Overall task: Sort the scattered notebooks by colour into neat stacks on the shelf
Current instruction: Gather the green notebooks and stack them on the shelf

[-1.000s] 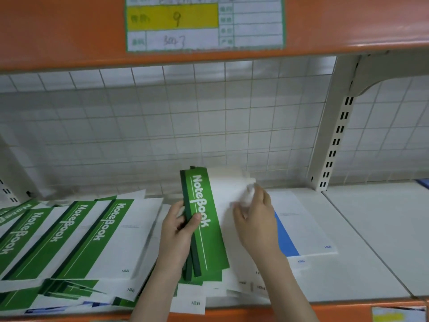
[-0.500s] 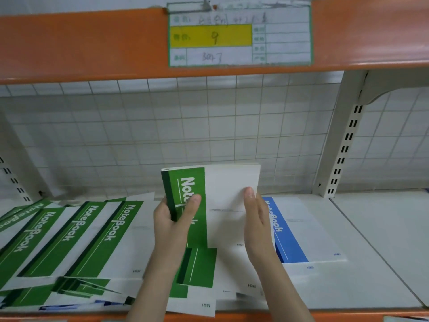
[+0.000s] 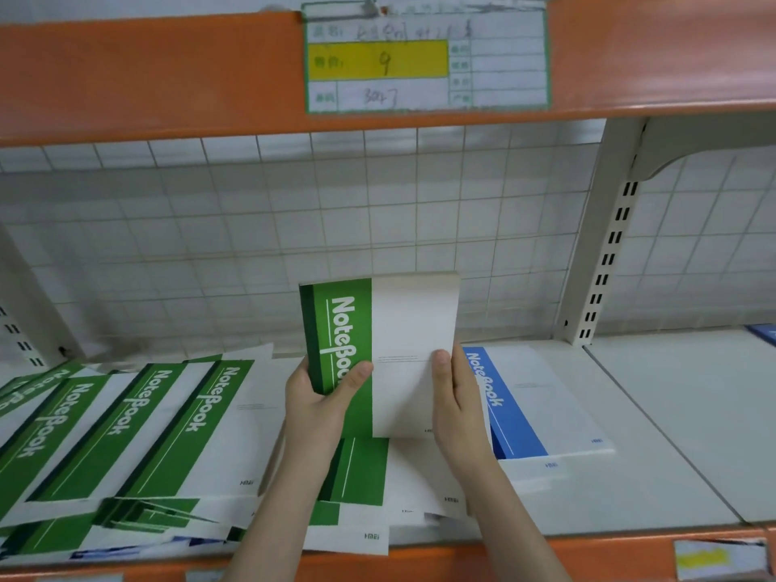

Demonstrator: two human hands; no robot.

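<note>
Shelf (image 3: 630, 455) | both hands' fingers clamp upright green notebook stack (image 3: 378, 354)

Two bare limbs only, entering from the lower edge: the left forearm (image 3: 277, 518) and right forearm (image 3: 516, 518) are slender, smooth and uncovered along their whole visible length, each narrowing a little to a slim wrist. The left hand (image 3: 319, 405) and right hand (image 3: 457, 405) are bare as well, small-palmed with long, slim digits; the left thumb (image 3: 357, 378) and right thumb (image 3: 441, 359) end in rounded tips with short, trimmed nails. The picture is soft, so finer surface detail on knuckles and wrists cannot be made out.
</note>
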